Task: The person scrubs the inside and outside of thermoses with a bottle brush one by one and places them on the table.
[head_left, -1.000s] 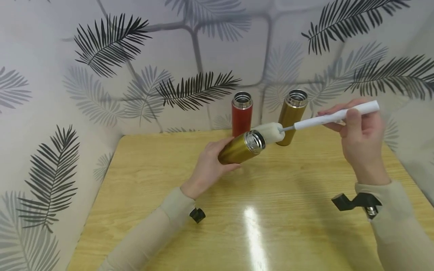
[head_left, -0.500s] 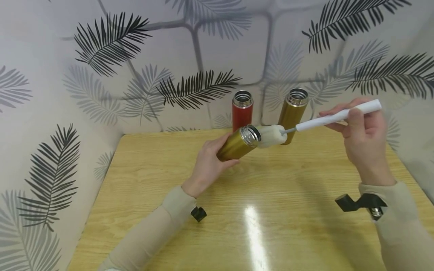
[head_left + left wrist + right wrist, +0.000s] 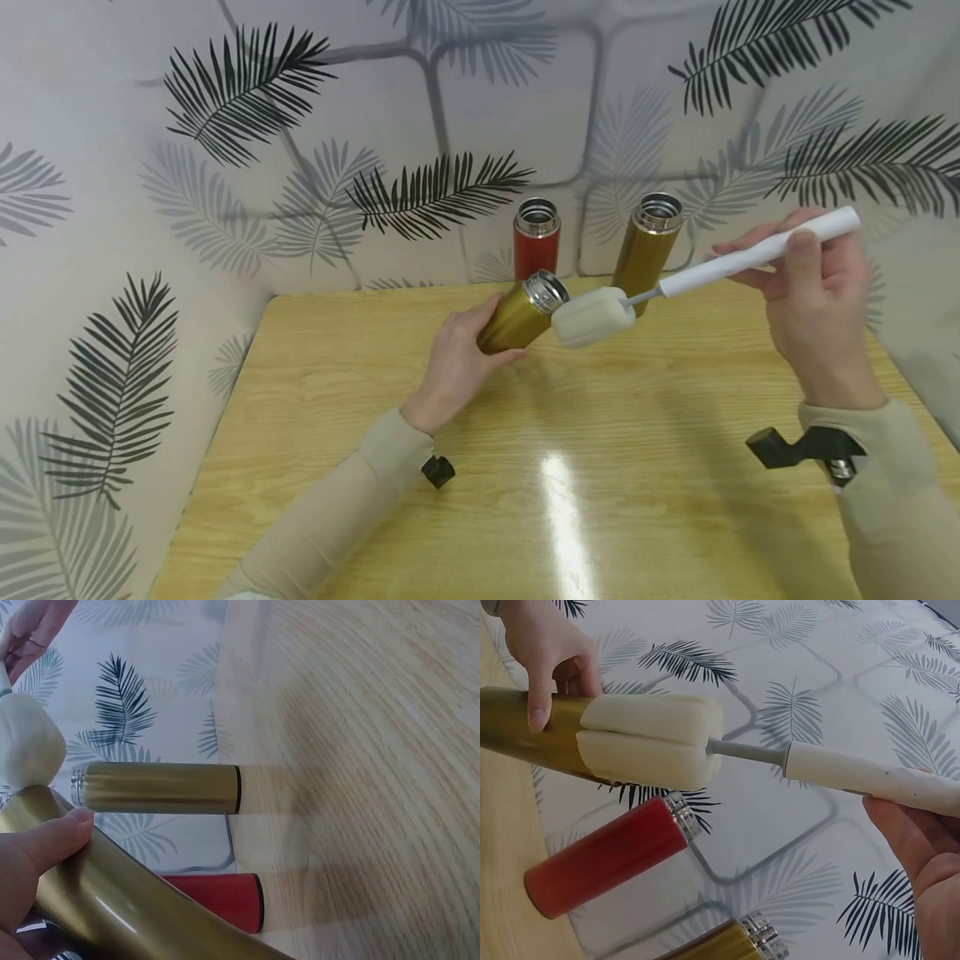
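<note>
My left hand point(image 3: 459, 362) grips a gold thermos bottle point(image 3: 513, 321) around its body, tilted with its steel-rimmed mouth up and to the right. The right hand point(image 3: 817, 304) holds the white handle of a bottle brush point(image 3: 757, 254) between thumb and fingers. Its cream sponge head point(image 3: 592, 318) is near the bottle's mouth, in front of the gold body's side in the right wrist view. In the left wrist view the sponge head point(image 3: 28, 742) overlaps the bottle's upper end; whether they touch I cannot tell.
Behind the hands a red thermos bottle point(image 3: 536, 242) and a second gold thermos bottle point(image 3: 647, 246) stand uncapped at the back of the wooden table point(image 3: 337, 417). Beyond the table rises a leaf-patterned wall covering point(image 3: 285, 208).
The sponge head has come toward me and down, now in front of the held bottle's mouth instead of behind it. The held bottle has shifted slightly left and away. The standing bottles stay put.
</note>
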`<state>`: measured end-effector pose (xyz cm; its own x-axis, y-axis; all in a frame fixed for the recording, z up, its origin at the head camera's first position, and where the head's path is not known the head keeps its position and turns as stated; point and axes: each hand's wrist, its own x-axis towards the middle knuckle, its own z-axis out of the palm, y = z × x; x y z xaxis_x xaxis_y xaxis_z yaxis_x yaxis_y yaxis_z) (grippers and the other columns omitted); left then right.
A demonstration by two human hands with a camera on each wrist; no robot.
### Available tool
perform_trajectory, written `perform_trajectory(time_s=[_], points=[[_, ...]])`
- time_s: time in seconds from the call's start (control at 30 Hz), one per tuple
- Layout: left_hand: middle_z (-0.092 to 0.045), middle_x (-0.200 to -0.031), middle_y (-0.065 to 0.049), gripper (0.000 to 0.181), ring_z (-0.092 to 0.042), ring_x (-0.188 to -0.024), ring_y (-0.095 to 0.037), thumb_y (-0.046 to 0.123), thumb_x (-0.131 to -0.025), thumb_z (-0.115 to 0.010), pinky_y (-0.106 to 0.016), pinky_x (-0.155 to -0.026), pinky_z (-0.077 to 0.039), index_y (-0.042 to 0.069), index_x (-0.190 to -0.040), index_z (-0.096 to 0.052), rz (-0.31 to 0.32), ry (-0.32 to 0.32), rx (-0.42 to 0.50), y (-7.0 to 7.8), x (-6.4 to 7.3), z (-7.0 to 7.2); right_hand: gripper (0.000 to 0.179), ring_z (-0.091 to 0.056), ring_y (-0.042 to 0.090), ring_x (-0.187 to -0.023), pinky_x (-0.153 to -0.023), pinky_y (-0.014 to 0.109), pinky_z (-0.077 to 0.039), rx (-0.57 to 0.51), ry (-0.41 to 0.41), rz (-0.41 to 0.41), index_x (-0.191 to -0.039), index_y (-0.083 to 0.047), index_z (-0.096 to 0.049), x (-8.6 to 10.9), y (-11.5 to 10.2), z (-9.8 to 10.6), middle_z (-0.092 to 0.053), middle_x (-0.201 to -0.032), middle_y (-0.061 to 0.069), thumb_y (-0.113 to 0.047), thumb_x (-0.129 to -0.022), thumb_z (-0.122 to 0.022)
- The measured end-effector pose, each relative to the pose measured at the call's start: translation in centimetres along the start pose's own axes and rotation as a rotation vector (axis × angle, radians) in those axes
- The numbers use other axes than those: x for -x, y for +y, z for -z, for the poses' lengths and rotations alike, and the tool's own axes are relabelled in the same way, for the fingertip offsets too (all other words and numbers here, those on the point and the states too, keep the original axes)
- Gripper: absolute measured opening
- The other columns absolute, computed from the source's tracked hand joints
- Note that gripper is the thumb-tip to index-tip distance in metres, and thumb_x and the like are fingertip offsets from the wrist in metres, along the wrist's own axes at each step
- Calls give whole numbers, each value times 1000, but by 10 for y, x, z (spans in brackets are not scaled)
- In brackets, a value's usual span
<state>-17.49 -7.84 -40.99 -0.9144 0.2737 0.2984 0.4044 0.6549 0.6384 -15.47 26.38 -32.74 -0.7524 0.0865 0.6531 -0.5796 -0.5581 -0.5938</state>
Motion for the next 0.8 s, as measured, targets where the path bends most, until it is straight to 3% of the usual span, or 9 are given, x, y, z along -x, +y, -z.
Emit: perform_trajectory(time_s=[0.23,0.5,0.63,0.8], points=[[-72,-129,-8,78,-65,-105,-27,28,-80,-93,-45,-95,-51,11,-148,-58,-63,-37,6,4,1,-3,25,-72,46,-92,-84,49,-61,-96,35,30,-106,17,-43,-5,-3,-14,-66,-97,36,-5,-105,-56],[-70,-135,-6,75,-64,-107,-26,27,-80,-93,-44,-95,-50,11,-146,-60,-85,-65,18,7,3,-5,33,-72,46,-88,-78,46,-63,-82,82,85,-102,17,-45,-10,3,-27,-66,-94,36,-7,-100,-67],[-67,-139,-8,75,-64,-113,-25,26,-82,-91,-44,-101,-49,8,-147,-58,-127,-97,-1,10,6,-7,35,-72,45,-90,-81,45,-63,-16,76,107,-104,17,-46,-9,8,-27,-66,-96,34,-8,-98,-70],[-65,-142,-9,78,-63,-116,-27,26,-82,-92,-46,-101,-49,10,-149,-56,-116,-108,25,15,9,-7,32,-73,41,-92,-83,41,-63,99,72,125,-106,16,-48,-8,11,-21,-66,-98,31,-8,-99,-68]])
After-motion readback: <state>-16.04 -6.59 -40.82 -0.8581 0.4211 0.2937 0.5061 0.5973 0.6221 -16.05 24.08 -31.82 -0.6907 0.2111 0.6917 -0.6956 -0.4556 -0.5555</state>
